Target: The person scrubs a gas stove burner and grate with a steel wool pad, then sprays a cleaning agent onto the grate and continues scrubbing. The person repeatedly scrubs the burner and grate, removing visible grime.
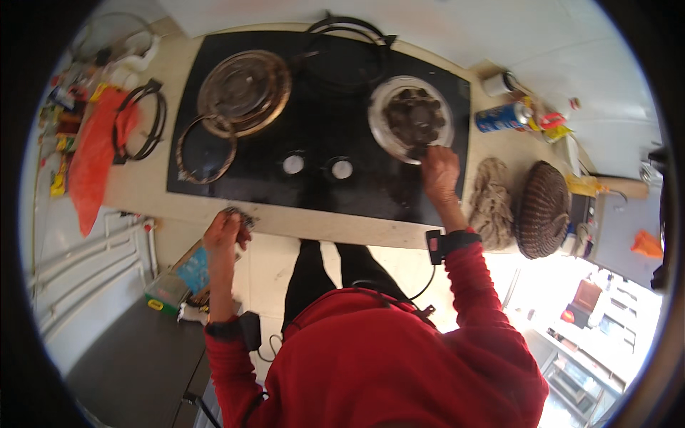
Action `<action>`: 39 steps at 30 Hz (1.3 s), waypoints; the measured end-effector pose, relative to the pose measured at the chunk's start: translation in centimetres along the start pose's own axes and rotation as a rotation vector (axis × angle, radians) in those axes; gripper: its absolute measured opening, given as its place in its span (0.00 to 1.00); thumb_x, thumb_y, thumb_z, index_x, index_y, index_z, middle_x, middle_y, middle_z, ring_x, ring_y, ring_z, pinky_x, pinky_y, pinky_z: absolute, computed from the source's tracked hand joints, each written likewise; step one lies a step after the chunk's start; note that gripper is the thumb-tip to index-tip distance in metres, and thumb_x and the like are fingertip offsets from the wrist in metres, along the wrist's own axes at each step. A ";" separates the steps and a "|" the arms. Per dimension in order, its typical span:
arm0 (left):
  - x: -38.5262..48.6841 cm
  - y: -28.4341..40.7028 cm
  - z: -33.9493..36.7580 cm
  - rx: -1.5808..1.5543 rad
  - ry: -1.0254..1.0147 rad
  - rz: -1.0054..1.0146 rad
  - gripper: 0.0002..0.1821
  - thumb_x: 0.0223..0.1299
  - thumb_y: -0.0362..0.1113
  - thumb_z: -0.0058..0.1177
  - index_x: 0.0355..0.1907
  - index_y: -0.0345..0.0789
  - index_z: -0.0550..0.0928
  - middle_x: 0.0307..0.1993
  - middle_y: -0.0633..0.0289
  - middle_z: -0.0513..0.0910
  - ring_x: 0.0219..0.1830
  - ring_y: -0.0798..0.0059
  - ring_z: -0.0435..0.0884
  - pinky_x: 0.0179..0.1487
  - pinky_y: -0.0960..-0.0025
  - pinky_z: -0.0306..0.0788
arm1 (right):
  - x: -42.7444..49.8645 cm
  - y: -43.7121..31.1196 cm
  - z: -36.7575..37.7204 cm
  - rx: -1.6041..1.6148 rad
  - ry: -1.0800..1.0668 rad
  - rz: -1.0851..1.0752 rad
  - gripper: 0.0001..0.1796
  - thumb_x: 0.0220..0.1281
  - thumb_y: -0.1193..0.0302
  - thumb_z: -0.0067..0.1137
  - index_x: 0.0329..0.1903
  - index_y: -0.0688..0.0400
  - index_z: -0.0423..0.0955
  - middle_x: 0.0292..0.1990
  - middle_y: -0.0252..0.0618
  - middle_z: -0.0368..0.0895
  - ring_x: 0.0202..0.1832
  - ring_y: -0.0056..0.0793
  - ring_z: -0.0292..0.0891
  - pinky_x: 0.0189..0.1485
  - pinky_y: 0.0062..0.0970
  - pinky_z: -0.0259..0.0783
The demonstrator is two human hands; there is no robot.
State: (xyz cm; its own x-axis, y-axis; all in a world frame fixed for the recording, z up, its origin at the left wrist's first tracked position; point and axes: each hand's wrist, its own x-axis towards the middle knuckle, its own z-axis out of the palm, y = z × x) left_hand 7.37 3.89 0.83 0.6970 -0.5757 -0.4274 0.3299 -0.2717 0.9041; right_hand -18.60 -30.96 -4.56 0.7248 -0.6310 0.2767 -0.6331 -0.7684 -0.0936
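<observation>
A black gas hob [316, 182] with two white knobs lies before me. My right hand [441, 170] is at the lower edge of the right burner [415, 117], its fingers bent over the silvery drip pan; whether they grip something is hidden. My left hand [227, 230] holds a dark, crumpled scouring pad [242, 216] over the counter's front edge. The left burner's brown-stained pan [243, 88] has a loose stained metal ring [206, 150] leaning over its lower rim. One black pan support [348, 51] rests at the hob's back, another [142, 123] on the counter at left.
Right of the hob lie a crumpled beige cloth [489, 203], a dark woven basket [543, 209] and a blue can [503, 117]. A red plastic bag [99, 155] hangs over the counter's left edge. Below, at left, are a green box [166, 294] and white pipes [96, 262].
</observation>
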 end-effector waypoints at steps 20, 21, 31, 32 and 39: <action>0.4 -0.6 3.9 0.014 -0.066 -0.012 0.13 0.66 0.41 0.48 0.33 0.33 0.75 0.18 0.65 0.75 0.20 0.85 0.71 0.23 0.81 0.61 | -0.3 4.9 -1.1 0.091 0.083 0.169 0.09 0.47 0.73 0.60 0.33 0.58 0.73 0.34 0.40 0.73 0.39 0.43 0.69 0.41 0.39 0.64; 0.5 -0.6 4.0 0.014 -0.084 -0.005 0.13 0.66 0.41 0.48 0.33 0.33 0.75 0.18 0.65 0.74 0.20 0.85 0.71 0.23 0.81 0.61 | 0.1 4.9 -0.8 0.070 0.090 0.168 0.09 0.47 0.73 0.60 0.33 0.58 0.73 0.34 0.40 0.73 0.40 0.43 0.69 0.41 0.39 0.64; 0.8 -1.2 5.2 0.035 -0.098 -0.013 0.14 0.65 0.44 0.49 0.33 0.33 0.75 0.19 0.66 0.74 0.20 0.84 0.72 0.23 0.80 0.62 | 0.2 1.7 -0.3 0.011 0.040 0.042 0.06 0.44 0.74 0.58 0.27 0.56 0.71 0.30 0.37 0.69 0.36 0.38 0.67 0.40 0.34 0.62; 0.8 -1.2 5.3 0.040 -0.102 -0.017 0.14 0.65 0.44 0.49 0.33 0.34 0.75 0.19 0.67 0.74 0.20 0.84 0.72 0.23 0.80 0.62 | 0.1 1.6 -0.6 0.029 0.033 0.018 0.06 0.44 0.73 0.58 0.27 0.56 0.71 0.30 0.37 0.69 0.36 0.38 0.67 0.39 0.34 0.62; 0.8 -1.3 5.5 0.030 -0.118 -0.014 0.14 0.65 0.44 0.49 0.33 0.34 0.75 0.19 0.67 0.74 0.20 0.84 0.72 0.23 0.80 0.62 | -0.1 0.3 -1.6 0.139 0.016 -0.104 0.09 0.46 0.75 0.55 0.34 0.59 0.74 0.31 0.39 0.69 0.37 0.38 0.67 0.40 0.34 0.62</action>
State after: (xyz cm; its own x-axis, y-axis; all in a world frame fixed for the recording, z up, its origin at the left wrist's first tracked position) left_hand 3.97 -0.42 -0.70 0.6120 -0.6579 -0.4388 0.3185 -0.3028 0.8982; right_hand -19.32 -30.93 -3.14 0.7792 -0.5465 0.3069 -0.5105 -0.8375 -0.1951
